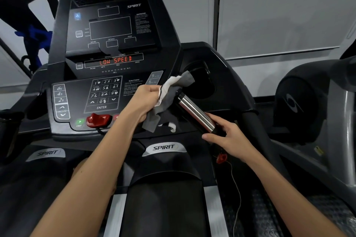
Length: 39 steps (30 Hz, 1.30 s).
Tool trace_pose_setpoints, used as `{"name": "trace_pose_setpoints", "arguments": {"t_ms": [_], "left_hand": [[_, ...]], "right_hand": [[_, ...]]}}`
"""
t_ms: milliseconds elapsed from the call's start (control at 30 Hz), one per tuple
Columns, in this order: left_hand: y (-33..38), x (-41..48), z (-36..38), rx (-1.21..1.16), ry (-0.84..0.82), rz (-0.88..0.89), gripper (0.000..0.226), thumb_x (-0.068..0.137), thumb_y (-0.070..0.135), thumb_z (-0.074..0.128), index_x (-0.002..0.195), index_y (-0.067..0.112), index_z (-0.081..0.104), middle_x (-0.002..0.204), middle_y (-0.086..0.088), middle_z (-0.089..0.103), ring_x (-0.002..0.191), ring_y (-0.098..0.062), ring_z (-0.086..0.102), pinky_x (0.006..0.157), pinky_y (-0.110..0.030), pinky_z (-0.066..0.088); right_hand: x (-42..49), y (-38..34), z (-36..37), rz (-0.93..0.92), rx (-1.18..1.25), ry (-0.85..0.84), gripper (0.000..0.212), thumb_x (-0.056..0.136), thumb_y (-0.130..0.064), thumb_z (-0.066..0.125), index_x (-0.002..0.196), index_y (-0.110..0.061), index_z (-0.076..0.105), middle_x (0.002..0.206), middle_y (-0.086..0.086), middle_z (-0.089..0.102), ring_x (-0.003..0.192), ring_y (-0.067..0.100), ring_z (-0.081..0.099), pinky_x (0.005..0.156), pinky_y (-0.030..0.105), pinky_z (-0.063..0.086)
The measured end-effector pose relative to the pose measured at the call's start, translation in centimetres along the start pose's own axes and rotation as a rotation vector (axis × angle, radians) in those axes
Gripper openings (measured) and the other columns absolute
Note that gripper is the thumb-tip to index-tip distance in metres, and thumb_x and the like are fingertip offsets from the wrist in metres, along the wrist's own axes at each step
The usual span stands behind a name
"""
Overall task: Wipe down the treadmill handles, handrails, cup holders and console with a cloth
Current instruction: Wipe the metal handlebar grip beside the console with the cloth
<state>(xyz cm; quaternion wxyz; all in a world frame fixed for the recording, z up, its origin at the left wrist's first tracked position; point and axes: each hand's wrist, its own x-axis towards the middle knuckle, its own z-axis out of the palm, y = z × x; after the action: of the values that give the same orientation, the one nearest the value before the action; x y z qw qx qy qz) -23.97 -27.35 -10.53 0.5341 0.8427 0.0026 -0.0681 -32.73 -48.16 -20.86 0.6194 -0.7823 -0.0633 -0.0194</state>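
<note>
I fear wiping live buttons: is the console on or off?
On. The console has lit red words, LOW SPEED, on its lower display; the upper screens are dark.

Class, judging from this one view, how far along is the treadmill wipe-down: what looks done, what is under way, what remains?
Done: nothing shows for certain. In hand: the left hand holds the cloth at the top of the chrome handle; the right hand holds its lower end. Left, probably: the console, the right cup holder and the handrail, since the cloth is busy at the handle.
</note>
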Motion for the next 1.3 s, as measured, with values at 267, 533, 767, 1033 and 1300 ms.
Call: {"name": "trace_pose_setpoints", "arguments": {"t_ms": [267, 533, 767, 1033, 1300], "left_hand": [[0.7, -1.3, -0.9, 0.088, 0.049, 0.194, 0.014, 0.086, 0.011, 0.063, 0.094, 0.015, 0.073, 0.073, 0.002, 0.066, 0.061, -0.003, 0.054, 0.053, -0.012, 0.041], [0.3, -1.6, 0.2, -0.016, -0.197, 0.323, 0.026, 0.080, 0.019, 0.071, 0.105, 0.026, 0.067, 0.089, 0.002, 0.071, 0.077, -0.003, 0.066, 0.069, -0.015, 0.052], [-1.4, -2.2, -1.6, 0.013, -0.031, 0.421, 0.017, 0.079, 0.010, 0.072, 0.080, 0.027, 0.069, 0.072, 0.015, 0.071, 0.073, 0.001, 0.065, 0.069, -0.012, 0.050], [-0.1, -2.0, -0.2, -0.029, -0.197, 0.398, 0.018, 0.087, 0.017, 0.063, 0.090, 0.034, 0.067, 0.073, 0.015, 0.070, 0.069, 0.002, 0.062, 0.063, -0.011, 0.047], [-1.3, -2.1, -1.4, -0.034, -0.045, 0.420, 0.004, 0.077, 0.015, 0.073, 0.078, 0.018, 0.072, 0.076, 0.000, 0.069, 0.072, -0.008, 0.063, 0.068, -0.023, 0.048]], "right_hand": [[0.1, -0.2, 0.0, -0.008, -0.016, 0.005, 0.060, 0.076, -0.012, 0.073, 0.118, -0.047, 0.048, 0.115, -0.020, 0.060, 0.111, -0.007, 0.053, 0.101, 0.023, 0.044], [0.0, -0.5, 0.1, -0.013, -0.020, 0.013, 0.059, 0.076, -0.010, 0.073, 0.118, -0.044, 0.048, 0.114, -0.021, 0.060, 0.110, -0.010, 0.053, 0.101, 0.016, 0.040], [0.0, -0.5, 0.1, -0.017, -0.014, 0.005, 0.058, 0.077, -0.011, 0.072, 0.116, -0.047, 0.048, 0.113, -0.022, 0.061, 0.110, -0.009, 0.053, 0.101, 0.019, 0.042], [0.0, -0.5, 0.1, -0.018, -0.029, 0.006, 0.060, 0.077, -0.011, 0.073, 0.116, -0.049, 0.048, 0.115, -0.023, 0.060, 0.111, -0.010, 0.052, 0.104, 0.025, 0.041], [0.1, -0.3, 0.1, -0.004, 0.015, -0.004, 0.058, 0.077, -0.011, 0.072, 0.118, -0.044, 0.048, 0.119, -0.018, 0.059, 0.113, -0.008, 0.052, 0.097, 0.010, 0.040]]}}
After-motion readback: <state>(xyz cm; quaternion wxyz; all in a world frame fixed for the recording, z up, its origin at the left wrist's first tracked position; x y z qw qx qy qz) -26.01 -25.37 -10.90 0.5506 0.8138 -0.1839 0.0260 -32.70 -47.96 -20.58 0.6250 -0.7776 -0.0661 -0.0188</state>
